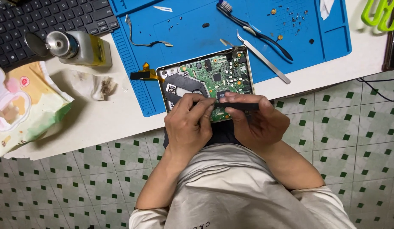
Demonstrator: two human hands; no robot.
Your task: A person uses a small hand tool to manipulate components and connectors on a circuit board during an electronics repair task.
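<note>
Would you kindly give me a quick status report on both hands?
Left hand and right hand both gripping black tool. Tool over open drive's green circuit board. Tweezers nearby, clear.

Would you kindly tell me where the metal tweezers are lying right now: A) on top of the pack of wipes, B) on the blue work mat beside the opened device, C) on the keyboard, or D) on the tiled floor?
B: the metal tweezers lie on the blue work mat, just right of the opened device with its green circuit board, apart from both hands.
</note>
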